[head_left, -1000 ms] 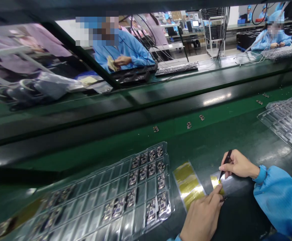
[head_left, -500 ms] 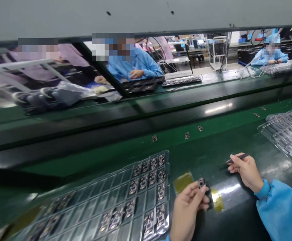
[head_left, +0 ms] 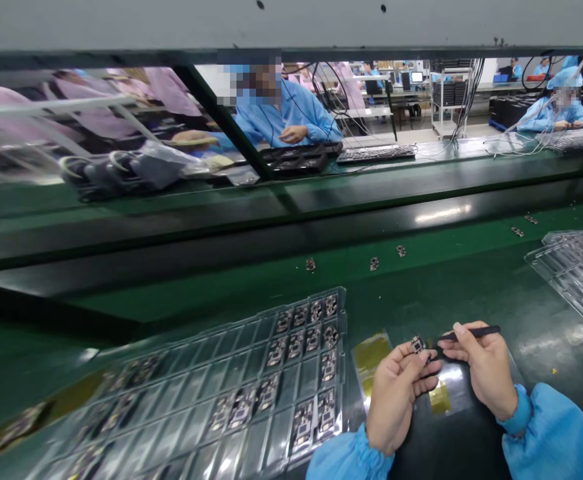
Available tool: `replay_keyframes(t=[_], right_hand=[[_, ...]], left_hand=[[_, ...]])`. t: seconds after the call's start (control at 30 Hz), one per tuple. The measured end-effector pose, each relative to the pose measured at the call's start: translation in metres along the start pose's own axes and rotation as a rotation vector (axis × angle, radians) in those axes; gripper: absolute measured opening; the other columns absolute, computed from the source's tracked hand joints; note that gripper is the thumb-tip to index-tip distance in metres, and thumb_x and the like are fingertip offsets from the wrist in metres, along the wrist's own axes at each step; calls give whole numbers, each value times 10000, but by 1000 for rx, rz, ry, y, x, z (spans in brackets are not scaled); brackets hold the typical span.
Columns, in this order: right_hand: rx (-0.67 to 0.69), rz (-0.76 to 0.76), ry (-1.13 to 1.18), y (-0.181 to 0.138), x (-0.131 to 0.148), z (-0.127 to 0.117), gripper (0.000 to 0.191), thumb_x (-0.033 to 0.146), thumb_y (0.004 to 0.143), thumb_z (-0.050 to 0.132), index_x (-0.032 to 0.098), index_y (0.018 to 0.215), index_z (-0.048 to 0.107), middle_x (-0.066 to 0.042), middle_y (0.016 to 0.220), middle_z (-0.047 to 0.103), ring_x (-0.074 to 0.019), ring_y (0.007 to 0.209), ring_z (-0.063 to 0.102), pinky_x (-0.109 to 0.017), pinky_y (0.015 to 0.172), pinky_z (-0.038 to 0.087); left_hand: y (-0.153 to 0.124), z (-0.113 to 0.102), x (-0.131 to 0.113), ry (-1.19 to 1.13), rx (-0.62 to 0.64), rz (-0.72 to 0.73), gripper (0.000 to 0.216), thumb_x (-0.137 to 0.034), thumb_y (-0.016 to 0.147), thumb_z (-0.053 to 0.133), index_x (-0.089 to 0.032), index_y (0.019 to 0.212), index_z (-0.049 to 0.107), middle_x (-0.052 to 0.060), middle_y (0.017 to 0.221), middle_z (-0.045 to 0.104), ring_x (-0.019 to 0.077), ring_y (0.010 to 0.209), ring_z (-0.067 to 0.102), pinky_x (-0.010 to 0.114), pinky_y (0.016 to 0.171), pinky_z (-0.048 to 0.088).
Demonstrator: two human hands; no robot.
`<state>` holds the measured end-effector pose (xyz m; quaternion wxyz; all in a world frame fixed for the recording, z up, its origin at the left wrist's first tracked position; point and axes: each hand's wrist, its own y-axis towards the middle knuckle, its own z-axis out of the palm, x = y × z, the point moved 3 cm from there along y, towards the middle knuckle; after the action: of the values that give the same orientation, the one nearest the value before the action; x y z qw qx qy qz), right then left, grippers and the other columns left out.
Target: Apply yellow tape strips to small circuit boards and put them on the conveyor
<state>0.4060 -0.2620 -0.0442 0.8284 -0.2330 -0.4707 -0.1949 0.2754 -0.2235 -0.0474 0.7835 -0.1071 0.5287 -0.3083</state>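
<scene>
Between the thumb and fingers of my left hand (head_left: 399, 393) is a small circuit board (head_left: 418, 345), dark with a square chip on it. My right hand (head_left: 489, 370) is closed around black tweezers (head_left: 471, 333), whose tip points left and lies close to the board; whether it touches cannot be seen. Under and beside the hands lies a clear sheet with yellow tape pieces (head_left: 440, 398). Left of my left hand is a clear plastic tray (head_left: 251, 437) with circuit boards in some of its pockets.
Several small boards (head_left: 374, 264) lie along the green strip at the back. Stacked clear trays (head_left: 579, 267) stand at the right. A dark ledge (head_left: 251, 230) runs behind the bench, and a grey beam (head_left: 301, 27) crosses overhead. A co-worker in blue (head_left: 291, 113) sits beyond.
My right hand has moved left and down, bringing the tweezers up to the board. My left hand has risen slightly with the board, and the view has shifted a little.
</scene>
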Motion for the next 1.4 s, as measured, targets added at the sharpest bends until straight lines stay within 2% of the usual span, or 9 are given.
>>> replay_keyframes(t=[0.27, 0.37, 0.57, 0.77, 0.87, 0.97, 1.07, 1.23, 1.4], right_hand=[[0, -23, 64, 2, 14, -4, 281, 350, 664, 739, 130, 719, 573, -66, 692, 683, -201, 638, 669, -238, 538, 541], [6, -37, 73, 3, 15, -7, 275, 345, 670, 736, 133, 727, 571, -68, 694, 685, -201, 644, 669, -239, 542, 541], [-12, -52, 74, 6, 21, -12, 276, 350, 670, 732, 132, 722, 570, -71, 683, 685, -203, 634, 669, -242, 537, 540], [-22, -34, 50, 6, 22, -12, 283, 360, 662, 731, 131, 719, 574, -76, 684, 684, -208, 642, 669, -252, 537, 540], [-29, -31, 37, 6, 22, -12, 287, 361, 652, 736, 132, 713, 575, -75, 684, 682, -208, 636, 669, -254, 534, 539], [-34, -30, 23, 7, 23, -13, 286, 359, 651, 739, 133, 714, 575, -74, 681, 683, -209, 639, 670, -254, 536, 540], [-32, -25, 14, 6, 21, -13, 284, 356, 652, 739, 133, 718, 575, -75, 680, 683, -211, 638, 670, -254, 534, 541], [-12, -4, -7, 2, 12, -6, 280, 355, 664, 734, 133, 721, 573, -71, 676, 680, -209, 627, 670, -251, 527, 542], [30, 11, -41, -2, 2, 0, 273, 353, 684, 722, 133, 731, 568, -64, 681, 680, -205, 619, 670, -254, 523, 548]], left_hand=[[1, -1, -12, -132, 0, -17, 253, -204, 654, 681, -171, 835, 508, -55, 620, 523, 56, 456, 512, 148, 376, 392], [4, -1, -14, 15, -27, 39, 197, -254, 704, 644, -145, 825, 531, -46, 590, 503, 48, 428, 482, 146, 356, 366], [2, -6, -17, 277, -42, 39, 356, -342, 763, 572, -120, 1041, 549, 35, 804, 534, 90, 544, 534, 190, 367, 431], [9, -4, -15, 507, -15, 89, 349, -348, 750, 596, -83, 977, 604, 2, 652, 490, 71, 487, 478, 165, 347, 423], [10, 1, -12, 388, -54, 68, 394, -251, 729, 632, -105, 1077, 519, 3, 660, 536, 91, 501, 521, 181, 363, 444], [5, 3, -10, 134, -8, -86, 379, -177, 743, 610, -131, 1089, 463, 102, 940, 614, 164, 710, 630, 263, 530, 532], [0, -3, -13, 81, 17, -136, 342, -179, 755, 605, -132, 1067, 474, 148, 1080, 595, 207, 820, 645, 284, 627, 535], [2, -11, -10, 245, 27, -108, 265, -277, 699, 672, -79, 855, 592, 136, 903, 651, 183, 734, 652, 227, 581, 515], [6, -9, -6, 211, 25, -43, 271, -312, 635, 717, -100, 761, 603, 58, 712, 650, 130, 622, 630, 205, 551, 503]])
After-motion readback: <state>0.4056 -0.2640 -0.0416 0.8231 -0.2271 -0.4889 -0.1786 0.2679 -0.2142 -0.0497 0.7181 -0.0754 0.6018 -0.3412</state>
